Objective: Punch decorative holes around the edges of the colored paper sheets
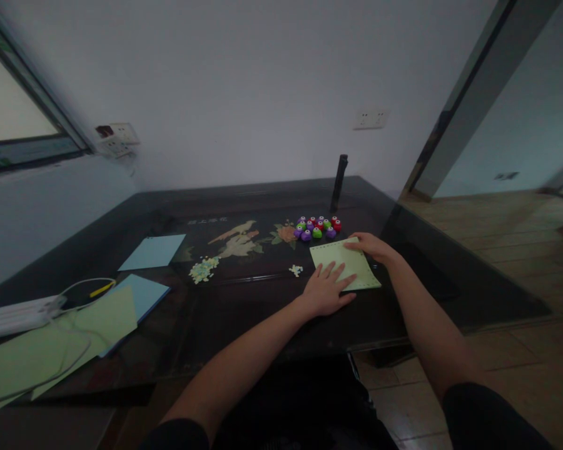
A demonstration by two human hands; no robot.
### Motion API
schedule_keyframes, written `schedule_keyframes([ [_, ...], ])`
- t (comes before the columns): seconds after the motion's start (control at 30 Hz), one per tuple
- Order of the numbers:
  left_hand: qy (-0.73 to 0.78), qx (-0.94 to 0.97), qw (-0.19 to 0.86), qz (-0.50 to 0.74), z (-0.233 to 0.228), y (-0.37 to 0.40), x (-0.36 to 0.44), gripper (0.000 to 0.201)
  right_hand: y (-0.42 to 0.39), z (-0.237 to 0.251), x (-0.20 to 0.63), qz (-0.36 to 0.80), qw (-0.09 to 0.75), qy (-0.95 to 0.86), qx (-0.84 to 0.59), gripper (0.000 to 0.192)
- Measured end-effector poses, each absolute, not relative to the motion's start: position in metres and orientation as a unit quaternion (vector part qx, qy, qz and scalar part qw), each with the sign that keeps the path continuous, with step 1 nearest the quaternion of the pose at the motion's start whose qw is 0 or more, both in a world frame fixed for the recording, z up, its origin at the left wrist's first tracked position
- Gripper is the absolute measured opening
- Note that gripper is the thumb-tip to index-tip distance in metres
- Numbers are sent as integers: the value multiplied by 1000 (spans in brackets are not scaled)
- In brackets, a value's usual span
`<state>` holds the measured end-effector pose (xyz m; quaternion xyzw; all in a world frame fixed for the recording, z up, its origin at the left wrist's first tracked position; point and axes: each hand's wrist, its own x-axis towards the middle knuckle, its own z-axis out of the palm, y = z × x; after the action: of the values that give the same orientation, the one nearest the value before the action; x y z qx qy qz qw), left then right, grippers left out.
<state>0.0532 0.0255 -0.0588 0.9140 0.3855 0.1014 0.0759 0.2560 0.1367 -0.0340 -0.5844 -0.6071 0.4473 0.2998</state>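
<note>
A light green sheet of paper (351, 257) lies flat on the dark glass-topped table (244, 312). My left hand (326, 290) rests flat on the sheet's near left part, fingers spread. My right hand (370, 245) touches the sheet's far right corner with its fingertips. Just beyond the sheet sits a cluster of small craft punches (318, 227) in purple, red and green. A tiny pile of paper bits (295, 270) lies left of the sheet.
A bigger heap of paper bits (202, 269) lies mid-table. Blue sheets (152, 251) and green sheets (51, 350) are at the left, with a white power strip (14, 315) and cable. A black upright post (338, 182) stands at the back. The table edge drops to floor on the right.
</note>
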Motion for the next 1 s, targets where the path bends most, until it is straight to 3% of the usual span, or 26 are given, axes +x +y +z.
schedule_keyframes([
  [0.17,371,915,86,133,-61,24,52,52,135,-37,259,528,286,-566,-564,36],
  [0.27,365,908,113,173,-55,22,50,49,132,-31,262,520,274,-576,-568,32],
  [0.5,432,750,198,461,0,13,16,70,79,13,246,420,404,-610,-536,29],
  [0.63,387,641,380,543,6,-8,-12,77,28,22,211,356,478,-627,-502,31],
  [0.73,390,581,469,539,-7,-33,-23,59,-3,17,183,313,510,-641,-481,24],
  [0.83,449,556,407,569,-20,-54,-30,34,-25,9,160,308,526,-644,-462,18],
  [1.0,487,555,279,614,-23,-68,-41,20,-46,0,131,290,568,-636,-434,10],
])
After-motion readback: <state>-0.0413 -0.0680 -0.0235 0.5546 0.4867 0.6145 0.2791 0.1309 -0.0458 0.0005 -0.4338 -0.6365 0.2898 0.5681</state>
